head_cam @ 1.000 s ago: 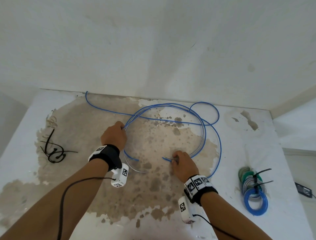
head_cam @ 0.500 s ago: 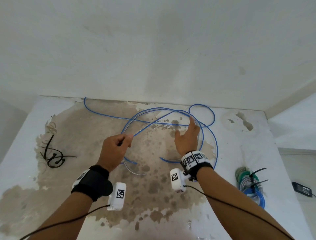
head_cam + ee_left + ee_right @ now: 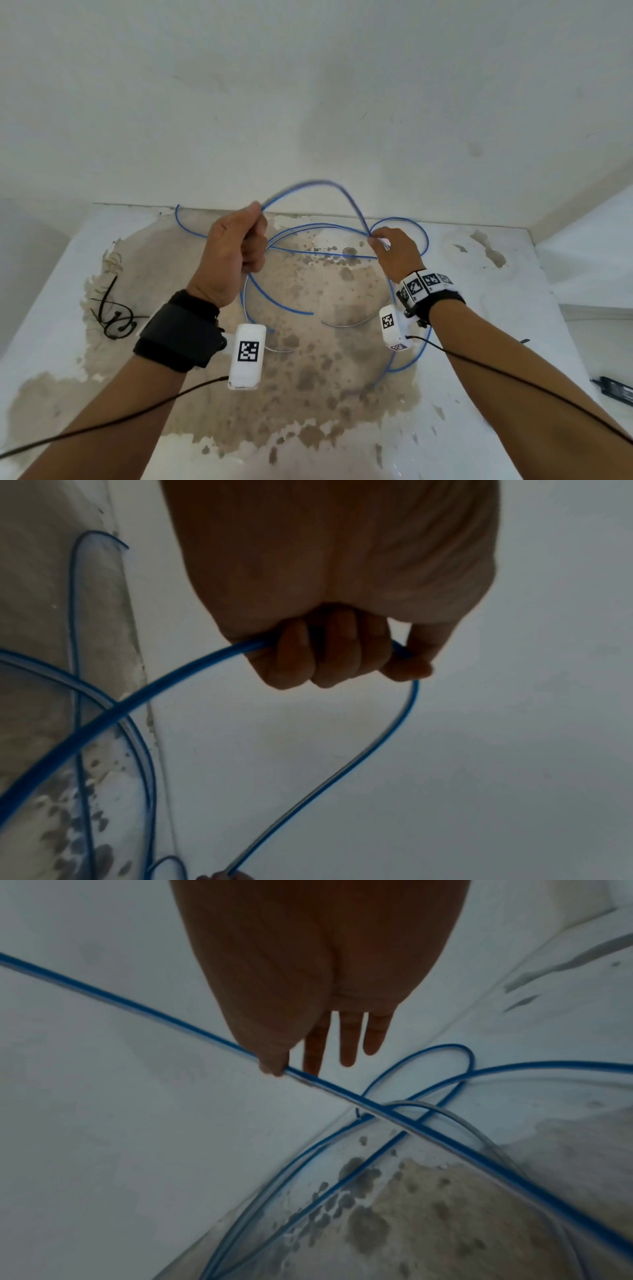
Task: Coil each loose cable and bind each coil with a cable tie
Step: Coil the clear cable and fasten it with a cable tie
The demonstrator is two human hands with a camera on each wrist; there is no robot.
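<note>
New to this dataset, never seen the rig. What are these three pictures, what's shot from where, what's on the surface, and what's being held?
No robot here: a person works with two bare hands and wears three cameras. The wide picture comes from a head camera looking down at the hands. The other two come from cameras strapped to each wrist, the white boxes with black square markers, looking along the hand.

The left hand is closed in a fist around the blue cable. The right hand pinches the same cable between thumb and forefinger, other fingers straight, as the right wrist view shows. Between the hands the cable arcs up in the air.

The rest of the cable lies in loose loops on a stained white table, with a thin grey cable. Black cable ties lie far left.
</note>
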